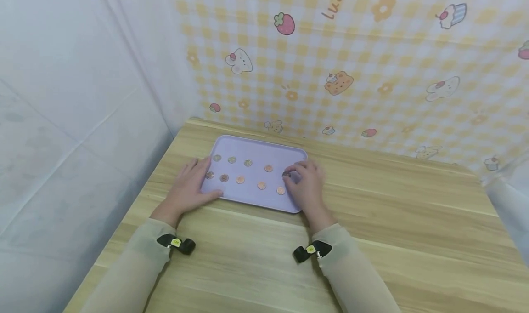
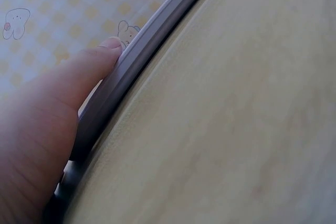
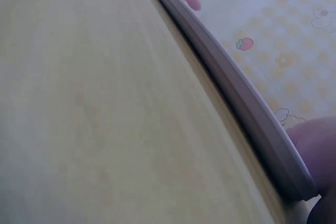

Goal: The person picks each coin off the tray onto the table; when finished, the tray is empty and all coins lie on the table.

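Observation:
A shallow lilac tray [image 1: 248,198] lies on the table with several coins spread over it in two rough rows. My left hand [image 1: 188,189] rests at the tray's left end, fingers extended along that side and thumb [image 2: 97,66] on the front rim. Beside those fingers lies a brownish coin [image 1: 209,175]. Over the tray's right end, my right hand [image 1: 306,184] pinches a dark coin [image 1: 286,174] between thumb and fingers. A copper coin [image 1: 281,190] lies just left of its thumb, and another copper coin [image 1: 268,168] is farther back. The right wrist view hides the pinched coin.
The wooden table [image 1: 392,212] extends to the right of the tray and in front of it. Behind it hangs a yellow-checked cloth [image 1: 363,115] with cartoon prints. A pale wall [image 1: 82,120] stands to the left. Both sleeves carry small black wrist cameras.

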Action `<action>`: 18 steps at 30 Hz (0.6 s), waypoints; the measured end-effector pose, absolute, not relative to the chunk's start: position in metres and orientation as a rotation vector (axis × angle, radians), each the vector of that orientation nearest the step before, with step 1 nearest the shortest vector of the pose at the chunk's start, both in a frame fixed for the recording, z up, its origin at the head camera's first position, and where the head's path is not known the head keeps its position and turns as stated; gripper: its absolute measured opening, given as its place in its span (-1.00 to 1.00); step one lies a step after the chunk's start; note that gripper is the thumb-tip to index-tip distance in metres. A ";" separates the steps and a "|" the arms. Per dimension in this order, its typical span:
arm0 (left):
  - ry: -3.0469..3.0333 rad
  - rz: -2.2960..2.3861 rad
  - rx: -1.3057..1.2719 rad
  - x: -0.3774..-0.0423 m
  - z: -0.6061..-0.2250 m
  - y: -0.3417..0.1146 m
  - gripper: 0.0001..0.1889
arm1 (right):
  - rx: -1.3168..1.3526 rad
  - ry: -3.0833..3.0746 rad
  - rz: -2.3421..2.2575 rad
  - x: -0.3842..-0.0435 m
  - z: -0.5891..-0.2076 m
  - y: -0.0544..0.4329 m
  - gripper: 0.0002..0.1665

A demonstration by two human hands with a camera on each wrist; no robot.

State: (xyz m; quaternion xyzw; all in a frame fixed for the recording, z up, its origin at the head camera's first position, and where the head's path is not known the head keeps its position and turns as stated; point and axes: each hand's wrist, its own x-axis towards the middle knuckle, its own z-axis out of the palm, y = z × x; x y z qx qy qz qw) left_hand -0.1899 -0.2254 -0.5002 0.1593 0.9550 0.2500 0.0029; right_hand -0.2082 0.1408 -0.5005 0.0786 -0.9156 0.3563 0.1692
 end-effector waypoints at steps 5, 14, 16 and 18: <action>2.997 0.776 0.501 -0.191 -0.501 -0.227 0.23 | 0.280 -2.609 0.996 -0.204 -0.501 0.138 -0.82; 2.995 0.770 0.494 -0.191 -0.504 -0.227 0.23 | 0.209 -2.574 1.195 -0.205 -0.504 0.140 -0.59; 2.994 0.775 0.495 -0.191 -0.503 -0.227 0.23 | 0.186 -2.538 1.262 -0.205 -0.503 0.141 -0.59; 2.994 0.779 0.496 -0.191 -0.503 -0.227 0.23 | 0.165 -2.505 1.311 -0.205 -0.503 0.141 -0.59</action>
